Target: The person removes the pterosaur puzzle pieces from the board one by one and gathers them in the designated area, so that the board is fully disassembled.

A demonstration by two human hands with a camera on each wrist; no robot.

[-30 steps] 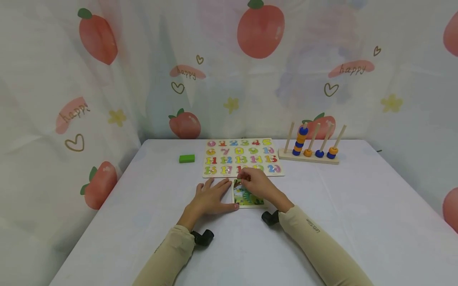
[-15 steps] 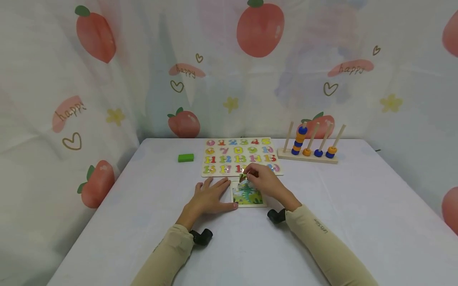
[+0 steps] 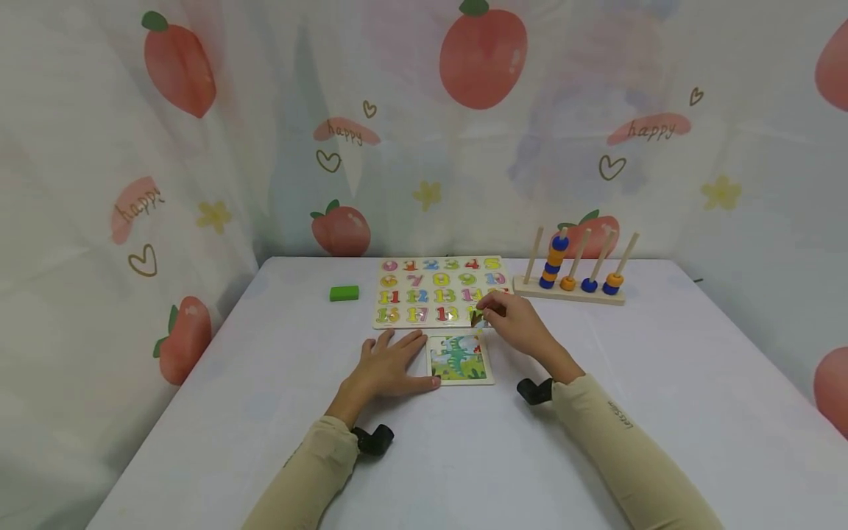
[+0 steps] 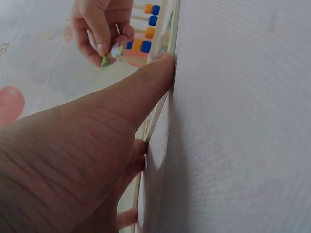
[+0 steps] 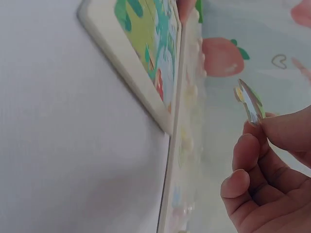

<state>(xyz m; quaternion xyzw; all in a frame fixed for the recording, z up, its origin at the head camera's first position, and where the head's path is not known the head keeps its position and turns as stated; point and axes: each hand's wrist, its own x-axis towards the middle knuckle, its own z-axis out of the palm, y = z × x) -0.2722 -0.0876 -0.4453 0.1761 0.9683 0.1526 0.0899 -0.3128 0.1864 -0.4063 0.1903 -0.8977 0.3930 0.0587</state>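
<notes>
A small dinosaur jigsaw puzzle (image 3: 458, 358) in a pale frame lies on the table in the head view. My left hand (image 3: 387, 368) rests flat along its left side, fingers spread, with the thumb on the near left corner. Between thumb and fingertips, my right hand (image 3: 520, 324) pinches a puzzle piece (image 5: 251, 103), raised above the number board and tilted on edge. Green shows on that piece in both wrist views. The left wrist view shows my left thumb (image 4: 146, 80) pressing the frame's edge.
Behind the puzzle lies a number board (image 3: 424, 294) with coloured numerals, partly covered by my right hand. A green block (image 3: 344, 293) sits to its left. At the back right stands a wooden peg rack (image 3: 570, 291) with blue and orange beads. A patterned curtain hangs behind the table.
My right hand has lifted the puzzle piece off the puzzle's upper left and carried it right and away, over the number board. My left hand has stayed in place.
</notes>
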